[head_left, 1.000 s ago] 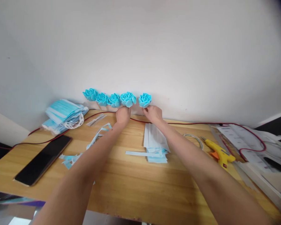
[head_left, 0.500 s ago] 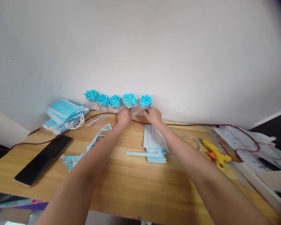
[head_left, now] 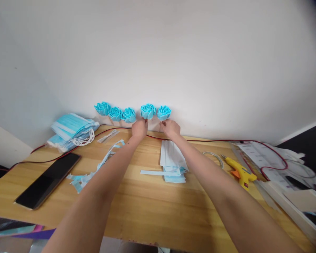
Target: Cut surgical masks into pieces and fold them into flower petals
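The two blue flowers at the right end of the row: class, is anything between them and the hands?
Nothing visible. The left hand is just beneath the pair's left flower, though its grip is hidden; the right hand appears to pinch just under the right flower. A red cord runs lower, along the table.

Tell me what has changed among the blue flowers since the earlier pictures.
The fourth flower from the left, above the left hand, has moved right toward the fifth flower, above the right hand. No grip visibly changed. The phone and mask stack stayed put.
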`<state>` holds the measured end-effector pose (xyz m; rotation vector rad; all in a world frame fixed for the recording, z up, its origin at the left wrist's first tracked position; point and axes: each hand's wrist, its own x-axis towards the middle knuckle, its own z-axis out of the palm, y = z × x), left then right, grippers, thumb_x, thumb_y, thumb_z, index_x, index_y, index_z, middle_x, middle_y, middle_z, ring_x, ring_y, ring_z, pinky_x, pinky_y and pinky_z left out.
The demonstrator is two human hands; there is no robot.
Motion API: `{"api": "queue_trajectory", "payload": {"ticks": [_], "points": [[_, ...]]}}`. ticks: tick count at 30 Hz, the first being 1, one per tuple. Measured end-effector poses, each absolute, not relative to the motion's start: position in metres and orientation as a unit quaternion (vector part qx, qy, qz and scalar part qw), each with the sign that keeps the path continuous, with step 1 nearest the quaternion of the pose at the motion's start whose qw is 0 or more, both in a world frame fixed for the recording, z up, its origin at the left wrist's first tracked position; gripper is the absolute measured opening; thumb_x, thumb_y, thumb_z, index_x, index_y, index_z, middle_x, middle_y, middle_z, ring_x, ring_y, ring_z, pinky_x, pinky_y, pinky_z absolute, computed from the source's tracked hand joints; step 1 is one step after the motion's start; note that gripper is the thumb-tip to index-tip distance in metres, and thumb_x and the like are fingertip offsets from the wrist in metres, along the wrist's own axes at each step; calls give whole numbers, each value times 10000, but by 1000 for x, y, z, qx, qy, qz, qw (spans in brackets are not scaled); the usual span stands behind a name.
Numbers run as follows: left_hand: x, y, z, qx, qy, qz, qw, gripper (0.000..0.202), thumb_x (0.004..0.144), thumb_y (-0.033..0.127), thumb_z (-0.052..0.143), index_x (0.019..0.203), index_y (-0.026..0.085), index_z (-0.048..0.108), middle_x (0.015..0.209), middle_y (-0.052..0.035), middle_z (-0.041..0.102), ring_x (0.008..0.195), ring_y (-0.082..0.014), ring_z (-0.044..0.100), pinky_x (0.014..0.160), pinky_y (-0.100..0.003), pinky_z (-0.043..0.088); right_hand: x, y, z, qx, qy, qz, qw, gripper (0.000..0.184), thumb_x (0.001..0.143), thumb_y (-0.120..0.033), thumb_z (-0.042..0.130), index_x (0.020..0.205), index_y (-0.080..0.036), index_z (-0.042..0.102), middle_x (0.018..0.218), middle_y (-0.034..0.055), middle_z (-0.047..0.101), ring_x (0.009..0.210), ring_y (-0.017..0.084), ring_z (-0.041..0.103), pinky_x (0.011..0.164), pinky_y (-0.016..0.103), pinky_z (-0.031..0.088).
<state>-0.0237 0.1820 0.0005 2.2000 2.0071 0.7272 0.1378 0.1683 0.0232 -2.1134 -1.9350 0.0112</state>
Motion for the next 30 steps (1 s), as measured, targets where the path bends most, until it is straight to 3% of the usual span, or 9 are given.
{"api": "queue_trajectory", "payload": {"ticks": [7, 18, 22, 26, 30], "points": [[-28, 182, -7, 720, 655, 226, 34, 407, 975, 339, 332, 1136, 175, 667, 1027, -158, 722, 977, -279, 677, 801, -337, 473, 140, 166, 16, -744, -660, 16, 104, 384, 946, -391, 422, 1024, -207, 750, 1056, 137, 744, 1004, 261, 695, 768, 314, 511], [-35, 179, -18, 727, 656, 200, 40, 403, 955, 323, 363, 1065, 159, 715, 1055, -173, 720, 994, -278, 675, 825, -327, 470, 146, 160, 11, -728, -677, 51, 99, 341, 927, -387, 449, 1064, -276, 741, 1115, 79, 735, 1038, 249, 678, 790, 313, 504], [-38, 170, -13, 734, 651, 186, 50, 417, 966, 317, 343, 1060, 143, 711, 1065, -192, 712, 1006, -264, 669, 858, -323, 465, 153, 147, 21, -714, -689, 68, 101, 315, 918, -343, 477, 1100, -284, 727, 1119, 59, 737, 1044, 244, 672, 811, 309, 498], [-45, 151, -2, 752, 633, 170, 69, 343, 949, 256, 389, 1040, 149, 702, 1048, -160, 719, 1012, -242, 660, 887, -304, 460, 159, 110, 42, -682, -716, 90, 117, 297, 896, -295, 525, 1104, -225, 727, 1108, 81, 741, 1037, 258, 669, 846, 327, 494], [-57, 95, 24, 771, 606, 175, 90, 295, 894, 158, 463, 1074, 100, 689, 1095, -185, 703, 1036, -264, 645, 943, -347, 455, 164, 21, 75, -616, -758, 138, 165, 310, 916, -358, 511, 1136, -272, 712, 1082, 11, 751, 964, 206, 687, 855, 311, 513]]}}
